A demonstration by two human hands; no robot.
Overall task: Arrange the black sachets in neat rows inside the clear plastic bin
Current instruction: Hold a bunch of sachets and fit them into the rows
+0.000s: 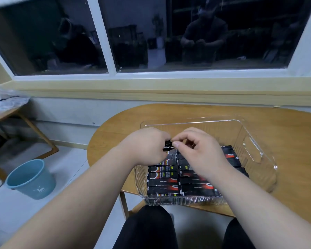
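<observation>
Nearest the camera, the person's knees (147,229) in black trousers are poking out just below the near wall of the clear plastic bin (258,169). Inside the bin, black sachets (163,182) are lying flat in side-by-side rows, filling its near half, with a few more running along the right wall.

Both hands are hovering over the middle of the bin, sharing a single sachet (168,145). The left hand (147,146) is curling its fingers round one end, and the right hand (199,150) is pinching the other end between thumb and forefinger.

The bin is sitting on a round wooden table (285,141). Off to the bin's left, a blue bucket (31,178) is standing on the floor. Beyond the bin, a dark window (187,33) is reflecting the room.
</observation>
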